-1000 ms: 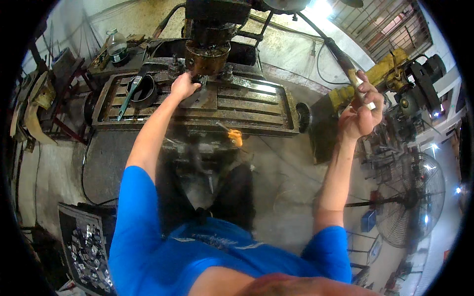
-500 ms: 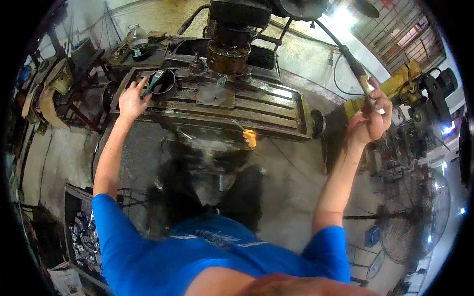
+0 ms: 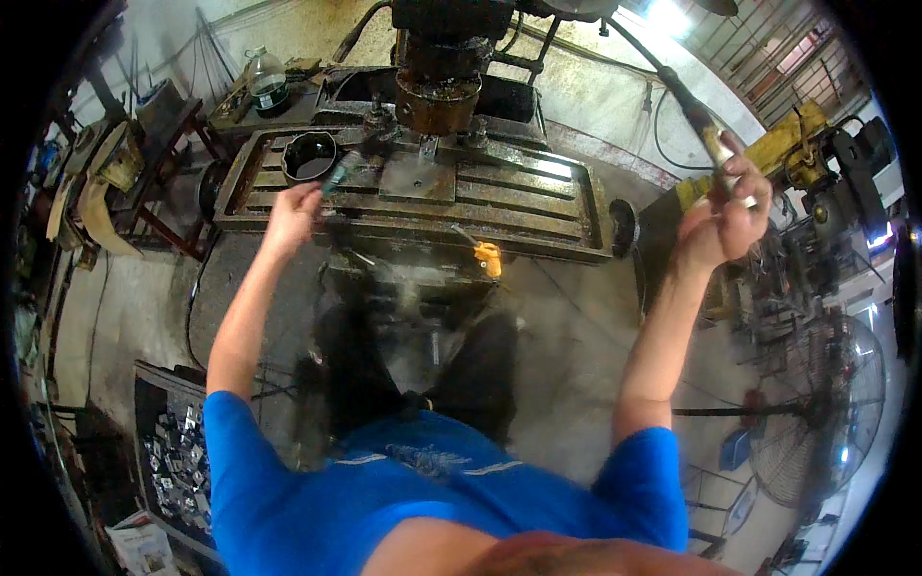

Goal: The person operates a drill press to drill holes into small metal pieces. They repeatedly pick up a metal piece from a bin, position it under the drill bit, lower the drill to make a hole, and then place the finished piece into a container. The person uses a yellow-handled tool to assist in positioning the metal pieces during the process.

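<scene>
Left of centre, the left hand (image 3: 293,216) is just below the pot (image 3: 303,179), which sits at the table (image 3: 547,213)'s left end, seemingly for easy reach. Its fingers grip a blurred brush (image 3: 336,178), slanting up rightward, probably so the bristles lead. The spindle (image 3: 439,104) hangs at upper centre. At upper right, the right hand (image 3: 730,221) wraps the lever (image 3: 687,101)'s pale end, likely for leverage.

The slotted worktop (image 3: 538,206) is showing worn metal, gleaming in one patch. The spindle (image 3: 437,106) is looking rough and browned, the lever (image 3: 684,95) like dark metal. The brush (image 3: 336,177) is blurring, its teal handle seemingly plastic. The bottle (image 3: 268,84) is showing clear plastic, the shirt (image 3: 403,480) matt cloth.
</scene>
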The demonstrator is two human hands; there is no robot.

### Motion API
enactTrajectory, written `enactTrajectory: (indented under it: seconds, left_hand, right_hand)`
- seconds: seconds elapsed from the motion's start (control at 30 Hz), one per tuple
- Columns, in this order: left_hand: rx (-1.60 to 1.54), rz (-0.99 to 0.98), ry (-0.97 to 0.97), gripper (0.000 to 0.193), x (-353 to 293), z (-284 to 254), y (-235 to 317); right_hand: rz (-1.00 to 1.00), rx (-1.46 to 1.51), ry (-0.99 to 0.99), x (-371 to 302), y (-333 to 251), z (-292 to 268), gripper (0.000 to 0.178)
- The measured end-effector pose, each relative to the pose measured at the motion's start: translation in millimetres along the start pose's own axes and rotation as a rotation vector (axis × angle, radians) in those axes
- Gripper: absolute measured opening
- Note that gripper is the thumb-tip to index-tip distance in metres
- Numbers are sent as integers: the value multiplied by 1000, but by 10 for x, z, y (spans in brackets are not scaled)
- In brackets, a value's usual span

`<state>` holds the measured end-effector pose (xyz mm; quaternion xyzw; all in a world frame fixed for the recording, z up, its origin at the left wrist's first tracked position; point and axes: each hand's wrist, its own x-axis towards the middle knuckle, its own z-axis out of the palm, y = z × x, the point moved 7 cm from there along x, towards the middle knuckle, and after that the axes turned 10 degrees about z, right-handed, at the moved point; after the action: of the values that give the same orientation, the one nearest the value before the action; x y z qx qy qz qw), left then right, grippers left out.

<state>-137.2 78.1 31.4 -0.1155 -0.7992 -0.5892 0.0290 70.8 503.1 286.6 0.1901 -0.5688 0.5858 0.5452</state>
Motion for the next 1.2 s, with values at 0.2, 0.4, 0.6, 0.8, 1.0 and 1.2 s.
enactTrajectory:
  seconds: [0.2,0.4,0.6,0.8,1.0,1.2]
  left_hand:
    - [70,109,-107,23,426,663,247]
    - [186,203,-41,29,817,937,-64]
    - [169,160,-135,27,680,899,146]
    - [17,59,-225,25,525,742,80]
    - [-7,14,-236,27,153,514,156]
    - [-30,-36,-270,28,-50,475,152]
  right_hand:
    - [33,-23,-73,39,-13,4,20]
    - [29,-1,-74,28,-6,33,19]
    - [68,11,-55,-68,55,-43,16]
    - [63,6,-59,-160,98,-54,14]
    - [53,17,-57,-241,147,-92,12]
    - [72,47,-62,-337,216,-112,16]
